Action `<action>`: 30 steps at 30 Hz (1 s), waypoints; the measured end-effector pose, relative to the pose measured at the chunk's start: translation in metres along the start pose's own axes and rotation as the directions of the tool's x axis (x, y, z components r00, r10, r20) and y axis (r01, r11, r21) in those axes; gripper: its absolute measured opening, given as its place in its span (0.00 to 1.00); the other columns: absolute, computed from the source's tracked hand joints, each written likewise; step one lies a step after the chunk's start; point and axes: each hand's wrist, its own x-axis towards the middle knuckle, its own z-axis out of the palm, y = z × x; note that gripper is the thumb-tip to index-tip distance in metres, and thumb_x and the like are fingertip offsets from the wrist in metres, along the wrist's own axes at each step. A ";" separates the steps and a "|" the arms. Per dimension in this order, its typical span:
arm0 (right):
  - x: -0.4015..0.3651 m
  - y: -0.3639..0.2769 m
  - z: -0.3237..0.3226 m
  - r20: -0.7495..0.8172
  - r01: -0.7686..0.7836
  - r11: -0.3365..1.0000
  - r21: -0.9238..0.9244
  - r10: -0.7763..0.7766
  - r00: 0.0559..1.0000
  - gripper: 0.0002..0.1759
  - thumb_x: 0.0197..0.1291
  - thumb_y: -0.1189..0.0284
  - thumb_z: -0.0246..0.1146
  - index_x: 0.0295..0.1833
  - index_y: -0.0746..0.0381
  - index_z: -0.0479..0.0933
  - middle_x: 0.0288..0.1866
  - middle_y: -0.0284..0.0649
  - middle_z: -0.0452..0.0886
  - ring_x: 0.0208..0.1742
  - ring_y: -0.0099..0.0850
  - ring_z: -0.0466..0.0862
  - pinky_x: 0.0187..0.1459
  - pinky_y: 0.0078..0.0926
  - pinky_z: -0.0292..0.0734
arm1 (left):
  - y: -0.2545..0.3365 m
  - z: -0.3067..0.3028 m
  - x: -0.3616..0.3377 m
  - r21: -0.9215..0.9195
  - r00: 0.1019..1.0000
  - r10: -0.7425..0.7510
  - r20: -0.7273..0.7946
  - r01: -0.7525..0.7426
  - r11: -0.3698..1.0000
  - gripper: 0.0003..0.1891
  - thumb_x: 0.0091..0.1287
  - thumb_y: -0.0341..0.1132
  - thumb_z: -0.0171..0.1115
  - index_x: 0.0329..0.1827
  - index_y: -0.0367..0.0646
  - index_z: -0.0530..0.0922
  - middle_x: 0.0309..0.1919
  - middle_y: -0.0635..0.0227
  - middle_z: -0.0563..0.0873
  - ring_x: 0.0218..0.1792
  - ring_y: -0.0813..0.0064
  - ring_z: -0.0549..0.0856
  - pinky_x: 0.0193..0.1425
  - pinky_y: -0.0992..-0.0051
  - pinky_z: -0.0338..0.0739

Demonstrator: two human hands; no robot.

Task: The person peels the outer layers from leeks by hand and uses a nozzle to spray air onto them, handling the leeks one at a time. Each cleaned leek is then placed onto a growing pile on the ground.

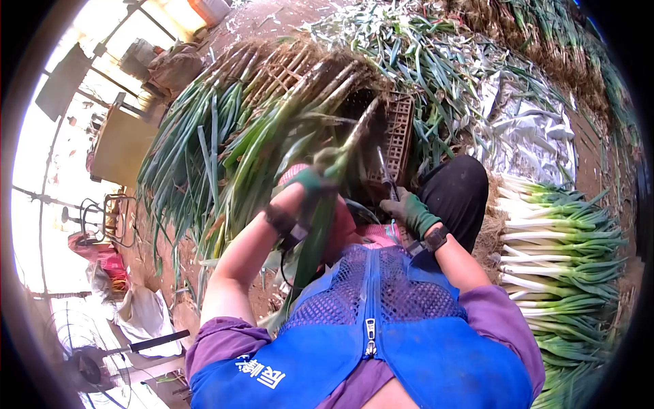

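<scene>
My left hand (308, 183), in a green glove and smeared by motion, is closed around a large scallion (354, 140). The scallion's root end points up and away, and its green leaves hang down past my wrist. In my gloved right hand (413, 213) is a slim metal tool, apparently an air gun (385, 167), with its thin tip pointing away from me near the scallion. Beyond both hands, unpeeled scallions (252, 102) with soil on their roots lie heaped over a brown plastic crate (400, 126).
Peeled white-stemmed scallions (545, 249) lie in a long row at the right. Leaf scraps (422, 68) and white plastic sheeting (524, 129) cover the ground ahead. A fan (88, 365) stands at the lower left. My bent knee (458, 191) is beside the crate.
</scene>
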 end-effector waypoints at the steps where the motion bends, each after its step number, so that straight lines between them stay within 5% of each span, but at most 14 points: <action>1: -0.004 -0.004 0.002 0.023 -0.001 0.997 0.079 -0.001 1.000 0.40 0.56 0.52 0.70 0.70 0.63 0.73 0.51 0.54 0.87 0.52 0.41 0.87 0.57 0.36 0.79 | 0.010 0.002 0.000 -0.162 0.998 -0.034 -0.055 0.025 0.986 0.23 0.61 0.47 0.74 0.52 0.41 0.83 0.37 0.61 0.88 0.39 0.71 0.85 0.46 0.68 0.80; 2: -0.011 -0.006 0.005 0.046 -0.006 0.988 0.157 -0.002 0.999 0.40 0.56 0.52 0.70 0.69 0.63 0.74 0.50 0.54 0.87 0.49 0.40 0.87 0.55 0.35 0.79 | -0.007 0.010 0.022 -0.067 0.991 0.001 -0.136 -0.010 0.998 0.24 0.61 0.50 0.73 0.49 0.40 0.83 0.36 0.62 0.87 0.38 0.72 0.85 0.45 0.69 0.80; 3: -0.046 0.006 -0.008 0.083 -0.032 0.994 0.103 0.023 0.996 0.40 0.56 0.52 0.70 0.69 0.64 0.73 0.48 0.53 0.87 0.48 0.39 0.87 0.53 0.35 0.80 | 0.027 0.032 0.010 -0.200 0.989 -0.142 0.029 0.145 0.969 0.28 0.60 0.54 0.72 0.50 0.37 0.82 0.37 0.60 0.88 0.39 0.71 0.85 0.45 0.68 0.80; 5: -0.072 -0.022 -0.012 0.134 0.070 0.993 0.093 -0.083 0.988 0.40 0.56 0.52 0.70 0.69 0.64 0.73 0.45 0.51 0.87 0.45 0.39 0.87 0.51 0.35 0.80 | 0.014 0.029 0.034 -0.049 0.977 -0.215 0.015 0.215 0.975 0.33 0.59 0.56 0.71 0.52 0.33 0.81 0.39 0.57 0.88 0.41 0.69 0.86 0.46 0.67 0.80; 8: -0.105 -0.037 -0.015 0.216 0.154 0.988 0.000 -0.150 0.965 0.40 0.57 0.51 0.70 0.69 0.64 0.71 0.42 0.49 0.87 0.43 0.39 0.87 0.49 0.35 0.80 | -0.003 0.049 0.045 -0.167 0.937 -0.225 -0.268 0.185 0.968 0.34 0.58 0.55 0.71 0.52 0.29 0.79 0.38 0.56 0.88 0.40 0.67 0.88 0.44 0.67 0.81; 9: -0.123 -0.056 -0.024 0.274 0.127 0.989 -0.074 -0.103 0.956 0.41 0.57 0.50 0.70 0.69 0.64 0.71 0.41 0.49 0.87 0.43 0.39 0.87 0.49 0.35 0.80 | 0.005 0.039 0.035 -0.148 0.963 -0.242 -0.122 0.223 0.964 0.42 0.59 0.60 0.69 0.62 0.27 0.77 0.54 0.43 0.87 0.56 0.55 0.88 0.58 0.67 0.82; 14: -0.122 -0.060 -0.021 0.197 0.084 0.979 -0.186 -0.047 0.979 0.34 0.60 0.58 0.68 0.68 0.63 0.73 0.44 0.50 0.86 0.47 0.40 0.86 0.52 0.36 0.78 | -0.001 0.032 0.031 -0.276 0.972 -0.235 -0.006 0.224 0.935 0.36 0.59 0.56 0.70 0.56 0.29 0.79 0.47 0.47 0.89 0.46 0.60 0.90 0.50 0.66 0.84; 17: -0.121 -0.065 -0.023 0.169 0.072 0.984 -0.160 -0.045 0.985 0.34 0.60 0.58 0.68 0.69 0.63 0.73 0.44 0.51 0.86 0.46 0.40 0.86 0.52 0.36 0.78 | -0.035 0.049 0.051 -0.387 0.987 -0.147 -0.061 0.112 0.915 0.19 0.63 0.44 0.73 0.43 0.38 0.78 0.30 0.66 0.84 0.28 0.77 0.83 0.29 0.73 0.79; 23: -0.124 -0.061 -0.020 0.183 0.233 0.962 -0.141 -0.206 0.961 0.34 0.60 0.56 0.67 0.67 0.64 0.73 0.45 0.55 0.86 0.49 0.49 0.87 0.52 0.41 0.79 | 0.001 0.054 0.046 -0.393 0.980 -0.189 -0.056 0.152 0.907 0.18 0.66 0.46 0.74 0.42 0.39 0.80 0.29 0.69 0.85 0.27 0.80 0.83 0.29 0.75 0.78; 26: -0.123 -0.072 -0.022 0.162 0.116 0.960 -0.254 -0.076 0.984 0.35 0.60 0.56 0.67 0.68 0.65 0.72 0.46 0.58 0.86 0.50 0.52 0.87 0.52 0.42 0.79 | 0.010 0.055 0.043 -0.386 0.976 -0.211 -0.050 0.176 0.906 0.17 0.67 0.45 0.73 0.42 0.39 0.81 0.30 0.67 0.86 0.27 0.78 0.84 0.31 0.75 0.80; 30: -0.124 -0.061 -0.022 0.145 0.156 0.956 -0.247 -0.123 0.982 0.35 0.60 0.56 0.67 0.67 0.66 0.73 0.45 0.59 0.86 0.50 0.54 0.87 0.51 0.42 0.80 | 0.003 0.049 0.040 -0.499 0.984 -0.176 0.033 0.169 0.850 0.17 0.68 0.43 0.72 0.45 0.36 0.83 0.32 0.67 0.88 0.28 0.77 0.86 0.33 0.76 0.81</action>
